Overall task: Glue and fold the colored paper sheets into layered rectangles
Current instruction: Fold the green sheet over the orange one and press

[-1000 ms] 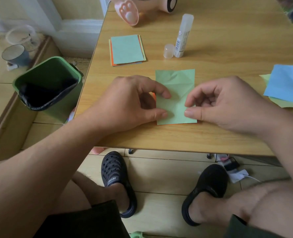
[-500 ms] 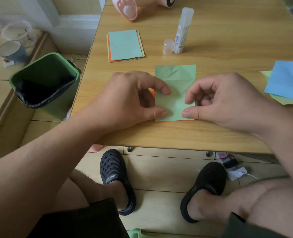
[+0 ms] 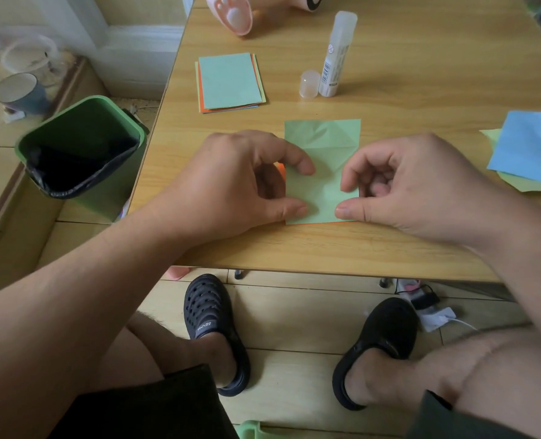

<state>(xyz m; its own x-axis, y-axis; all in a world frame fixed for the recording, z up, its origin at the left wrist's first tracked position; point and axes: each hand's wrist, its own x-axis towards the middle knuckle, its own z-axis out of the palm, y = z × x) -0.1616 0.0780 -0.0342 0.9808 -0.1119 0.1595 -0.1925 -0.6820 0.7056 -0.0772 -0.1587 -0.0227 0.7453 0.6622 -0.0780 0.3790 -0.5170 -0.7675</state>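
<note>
A light wooden tabletop (image 3: 421, 90) is seen from above, with a green plastic waste bin (image 3: 82, 153) standing on the tiled floor to its left. Near the front edge a creased light green paper rectangle (image 3: 323, 147) is laid flat, and an orange sheet (image 3: 313, 223) is glimpsed along its lower and left edges. The green paper's left side is pressed by the left hand (image 3: 234, 182), thumb and index fingertip set down on it and a narrow gap kept between them. Its right side is met the same way by the right hand (image 3: 421, 185), the other fingers curled inward. Nothing is lifted; each grip is half closed and rests on the paper. Farther back are placed a stack of coloured paper rectangles (image 3: 229, 82), a white glue stick (image 3: 337, 55) standing upright and its translucent cap (image 3: 309, 84) just beside it. A blue folded sheet (image 3: 528, 144) is seen at the right edge.
</note>
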